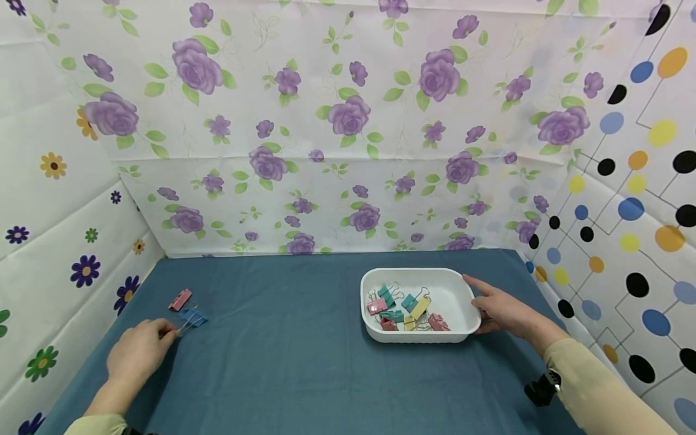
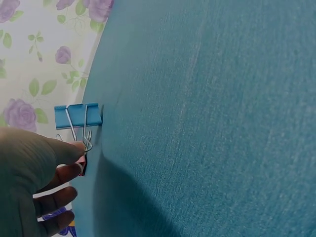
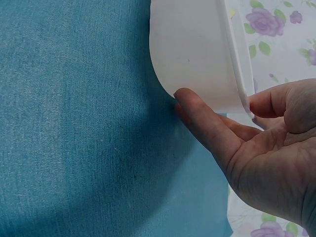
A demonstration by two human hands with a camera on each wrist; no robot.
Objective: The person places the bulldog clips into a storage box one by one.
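Note:
At the left of the table, my left hand (image 1: 137, 351) pinches a blue binder clip (image 1: 193, 316) by its wire handles between thumb and fingertips. The clip's blue body (image 2: 78, 116) points away from the hand in the left wrist view. A pink binder clip (image 1: 180, 299) lies just behind it, partly covered by the fingers in the left wrist view. My right hand (image 1: 502, 311) grips the right end of a white plastic tray (image 1: 418, 337), with fingers at the rim and the thumb low against the wall. Inside the tray are several pink, red, green and yellow binder clips (image 1: 421, 307).
A blue-grey cloth (image 1: 272, 350) covers the table. Upright floral sheets (image 1: 348, 199) stand along the back and left, and a dotted sheet (image 1: 636, 241) borders the right side. A wide stretch of cloth lies between the left hand and the tray.

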